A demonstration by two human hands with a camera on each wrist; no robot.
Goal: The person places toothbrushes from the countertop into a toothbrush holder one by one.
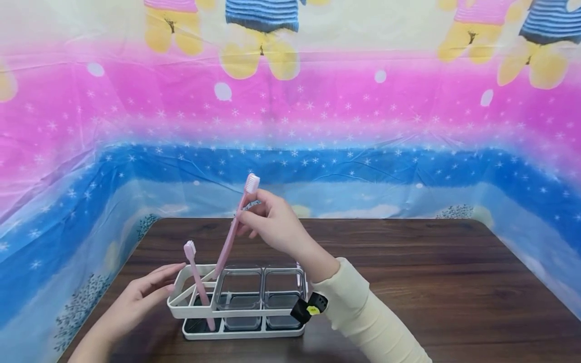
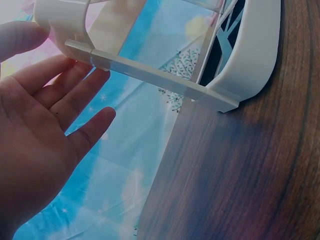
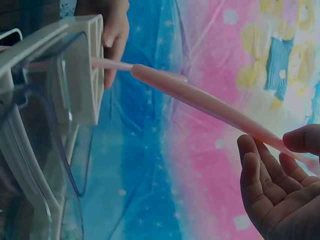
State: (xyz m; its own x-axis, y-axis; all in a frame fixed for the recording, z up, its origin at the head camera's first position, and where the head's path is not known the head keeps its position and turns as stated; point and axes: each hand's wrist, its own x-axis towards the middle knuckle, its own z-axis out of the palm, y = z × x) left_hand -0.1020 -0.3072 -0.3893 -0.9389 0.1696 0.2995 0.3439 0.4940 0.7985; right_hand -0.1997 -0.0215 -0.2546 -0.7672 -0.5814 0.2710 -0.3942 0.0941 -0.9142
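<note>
A pink toothbrush (image 1: 229, 237) is pinched between the thumb and fingers of my right hand (image 1: 277, 222), bristle head up and handle slanting down to the left. In the right wrist view, the handle end (image 3: 142, 72) hangs apart from the white rack (image 3: 92, 45). Another pink toothbrush (image 1: 199, 282) stands tilted in the left part of this two-tier rack (image 1: 245, 313). My left hand (image 1: 136, 297) touches the rack's left end with thumb and fingertips; its fingers (image 2: 85, 97) look fairly straight in the left wrist view.
Two clear cups (image 1: 239, 287) sit side by side in the rack. A pale strip at the rack's right end is partly hidden by my right sleeve (image 1: 367, 307). The dark wooden table (image 1: 408, 272) meets a patterned cloth (image 1: 345, 166) at its back and sides.
</note>
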